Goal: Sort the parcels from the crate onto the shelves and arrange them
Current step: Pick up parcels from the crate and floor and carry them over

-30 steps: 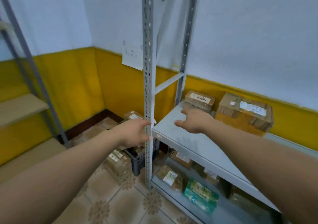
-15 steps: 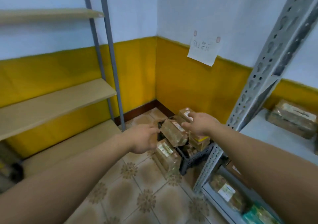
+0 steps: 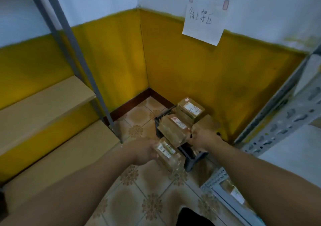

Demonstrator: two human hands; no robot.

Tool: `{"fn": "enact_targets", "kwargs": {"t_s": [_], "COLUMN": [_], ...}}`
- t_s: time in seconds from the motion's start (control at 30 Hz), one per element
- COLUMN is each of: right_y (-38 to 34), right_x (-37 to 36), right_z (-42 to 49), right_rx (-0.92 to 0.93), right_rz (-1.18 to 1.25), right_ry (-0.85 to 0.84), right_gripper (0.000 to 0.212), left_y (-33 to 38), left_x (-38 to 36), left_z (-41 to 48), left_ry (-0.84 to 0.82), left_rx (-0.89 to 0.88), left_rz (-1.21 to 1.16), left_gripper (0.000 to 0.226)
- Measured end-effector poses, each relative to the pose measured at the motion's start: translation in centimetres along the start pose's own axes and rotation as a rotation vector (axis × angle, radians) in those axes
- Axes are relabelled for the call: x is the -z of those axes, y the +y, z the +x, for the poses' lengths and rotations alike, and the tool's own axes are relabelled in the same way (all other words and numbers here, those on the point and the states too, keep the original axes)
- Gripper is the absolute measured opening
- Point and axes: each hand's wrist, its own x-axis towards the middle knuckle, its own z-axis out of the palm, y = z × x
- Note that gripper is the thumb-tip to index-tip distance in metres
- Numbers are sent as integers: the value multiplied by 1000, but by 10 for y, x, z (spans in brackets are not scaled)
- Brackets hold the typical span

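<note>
At one crate (image 3: 191,158), four parcels (image 3: 189,110); left hand (image 3: 140,152) and right hand (image 3: 202,139) touch two, fingers' grip unclear.

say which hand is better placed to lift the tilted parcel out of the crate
Right. The right hand is at the end of the tilted parcel above the crate; the left hand is lower, against a second parcel outside it.

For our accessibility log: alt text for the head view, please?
The left hand touches a parcel beside a black crate; the right hand touches a second parcel piled inside. Wooden shelves stand left, a metal rack right, a paper note above.
</note>
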Motion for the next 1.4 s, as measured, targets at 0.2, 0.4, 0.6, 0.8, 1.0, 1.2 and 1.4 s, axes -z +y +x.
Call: {"fn": "enact_targets", "kwargs": {"t_s": [0.2,0.4,0.6,0.8,1.0,1.2,1.4], "right_y": [20,16,9,17,62,132,183], "right_x": [15,35,38,22,1,-43,-97], "right_z": [51,93,131,166,228,299,352], "right_rx": [-97,-214,-407,-547,-623,-671,-696], "right_rz": [116,247,460,572,717,756,906], "right_ry": [-95,-80,40,49,74,100,222], "right_gripper": [50,53,45,55,55,58,110], "left_y": [-21,-41,-72,-86,-75,-51,-38], "left_x": [34,68,99,104,66,-2,-57], "left_z": [82,168,263,345,432,505,548], "left_ry": [-87,-134,-241,-299,-332,-282,-290], "left_rx": [21,-96,-238,-274,-261,-237,-234], "left_rz": [-32,-40,20,134,68,46,-69], "left_gripper": [51,60,55,59,61,61,63]}}
